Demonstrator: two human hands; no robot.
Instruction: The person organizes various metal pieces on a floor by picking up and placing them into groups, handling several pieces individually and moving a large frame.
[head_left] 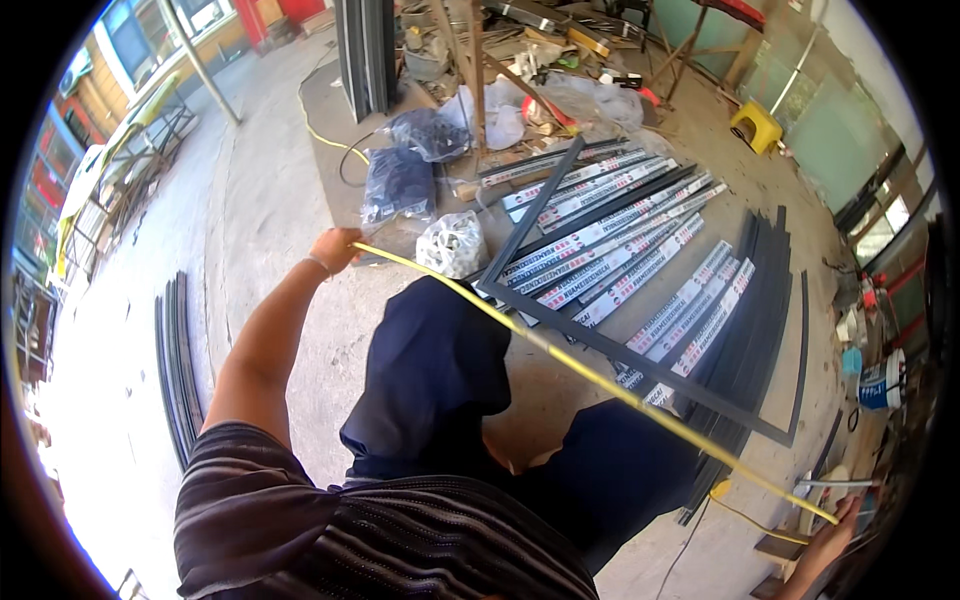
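Observation:
My left hand [337, 250] is closed on one end of a yellow tape measure [560, 353], its arm stretched forward and left. The blade runs taut and slanting across my lap to the lower right, where my right hand [828, 545] grips the other end; part of that hand is cut off by the dark rim. Under the blade, an angled dark grey frame [640, 362] lies over several profile strips [610, 262] covered in white printed film. More bare dark profiles [757, 310] lie to their right. My knees in dark trousers [430, 370] are below the tape.
A clear bag of white pieces [452, 246] and dark plastic-wrapped packs [400, 185] lie ahead. Dark profiles [177, 365] rest on the floor at left. A yellow stool [756, 127] stands far right, a white-and-blue bucket [880, 380] nearer. Scrap and a wooden post [477, 90] are at the back.

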